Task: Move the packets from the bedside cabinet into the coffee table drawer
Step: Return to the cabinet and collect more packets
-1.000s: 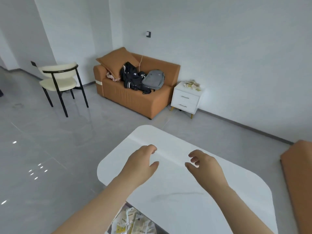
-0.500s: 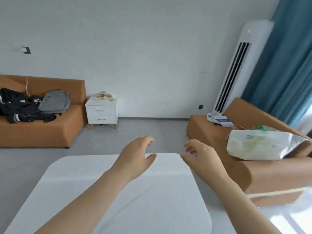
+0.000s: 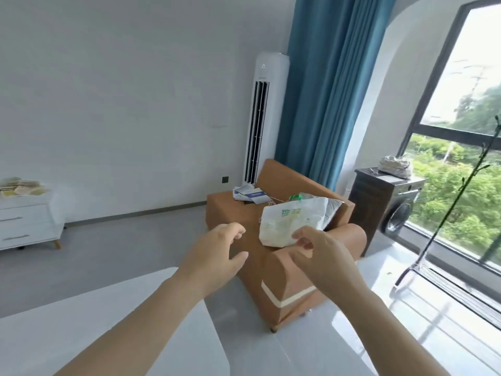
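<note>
Several pale yellow packets [image 3: 21, 187] lie in a heap on top of the white bedside cabinet [image 3: 25, 222], which stands against the wall at the far left. The white coffee table [image 3: 108, 332] fills the lower left; its drawer is out of view. My left hand [image 3: 217, 256] and my right hand [image 3: 322, 256] hover side by side in mid-air past the table's right edge, fingers apart and curled, both holding nothing. They are far from the cabinet.
An orange sofa [image 3: 287, 280] stands right in front of my hands, with a white plastic bag [image 3: 292, 221] and papers [image 3: 250, 195] on it. Behind it are a tall white air conditioner [image 3: 261, 118], blue curtain, washing machine [image 3: 390, 204] and a black rack [image 3: 444, 270] by the window.
My view has swung to the right: the cabinet slid from the centre to the far left edge, and the second sofa and window came into view. Both hands stay empty.
</note>
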A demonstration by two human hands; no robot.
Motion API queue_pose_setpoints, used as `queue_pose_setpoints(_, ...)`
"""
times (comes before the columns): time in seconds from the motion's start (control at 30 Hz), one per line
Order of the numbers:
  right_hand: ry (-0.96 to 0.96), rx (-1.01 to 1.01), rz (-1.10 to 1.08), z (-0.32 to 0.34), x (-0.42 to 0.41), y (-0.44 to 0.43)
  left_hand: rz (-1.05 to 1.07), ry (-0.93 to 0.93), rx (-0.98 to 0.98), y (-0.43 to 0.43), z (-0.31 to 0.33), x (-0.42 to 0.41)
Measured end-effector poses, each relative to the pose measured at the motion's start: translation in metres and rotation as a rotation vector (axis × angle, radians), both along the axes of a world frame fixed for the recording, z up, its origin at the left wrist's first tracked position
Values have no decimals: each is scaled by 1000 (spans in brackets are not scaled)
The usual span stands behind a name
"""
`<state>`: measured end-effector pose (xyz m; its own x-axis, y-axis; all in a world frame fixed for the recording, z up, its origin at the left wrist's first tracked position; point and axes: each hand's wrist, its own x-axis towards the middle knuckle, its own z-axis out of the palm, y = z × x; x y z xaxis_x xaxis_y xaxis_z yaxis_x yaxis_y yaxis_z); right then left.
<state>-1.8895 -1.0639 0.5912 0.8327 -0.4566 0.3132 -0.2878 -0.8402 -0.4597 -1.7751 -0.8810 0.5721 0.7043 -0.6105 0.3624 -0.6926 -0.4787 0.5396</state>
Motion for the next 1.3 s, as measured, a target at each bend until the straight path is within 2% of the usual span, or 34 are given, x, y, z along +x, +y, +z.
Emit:
queue_pose_setpoints(0.23,0,-38,-46,11,-3,-111,-39,-18,9,-114,5,-1)
queue_pose_setpoints(0.43,-13,-100,-47,15,41,-178,-53,-39,16,-187,11,44)
queue_pose_setpoints(0.73,5,-120,41,29,169,-265,22,-59,-2,-266,20,169)
queue_pose_setpoints(1.07,-93,-197,148,64,323,-368,118,-173,12,-358,59,298)
queue_pose_setpoints(1.3,-148,-177,289,84,440,-426,295,-243,-20,-400,83,377)
